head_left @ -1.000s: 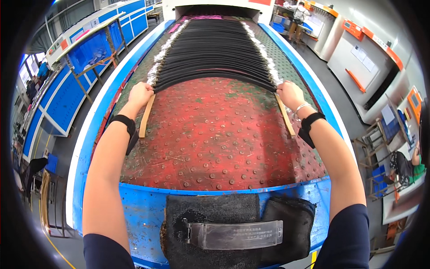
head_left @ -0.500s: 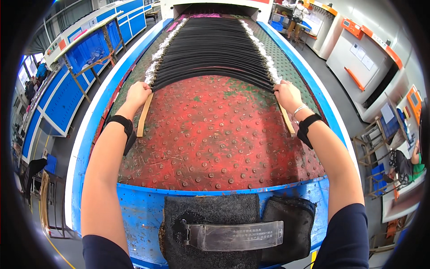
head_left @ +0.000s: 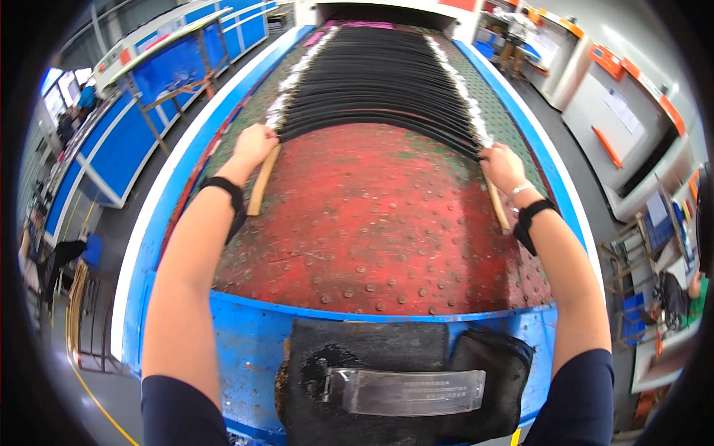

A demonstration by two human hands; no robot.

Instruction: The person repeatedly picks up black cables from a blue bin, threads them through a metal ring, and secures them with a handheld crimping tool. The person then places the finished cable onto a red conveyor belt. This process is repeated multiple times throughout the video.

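Observation:
Many thin black cords [head_left: 379,82] stretch side by side across the machine bed, between two rows of white fluffy ends [head_left: 294,74]. My left hand [head_left: 254,145] is closed in a pinch at the left end of the nearest cords, over the left wooden strip [head_left: 264,182]. At the opposite end, my right hand [head_left: 503,167] pinches the cords beside the right wooden strip [head_left: 496,201]. The nearest cords bow away from me between both hands. My fingertips partly hide the cord ends, so how they join the strips cannot be seen.
Under the cords lies a worn red studded surface [head_left: 372,215] with blue edging [head_left: 372,316]. Black pads [head_left: 357,342] and a clear plastic piece [head_left: 416,392] rest at the near edge. The machine's dark opening [head_left: 394,13] is at the far end. A person [head_left: 516,33] stands far right.
The whole view has shifted, so the bed and both hands sit further right in the picture. Both hands keep their pinch at the cord ends, with little movement relative to the bed.

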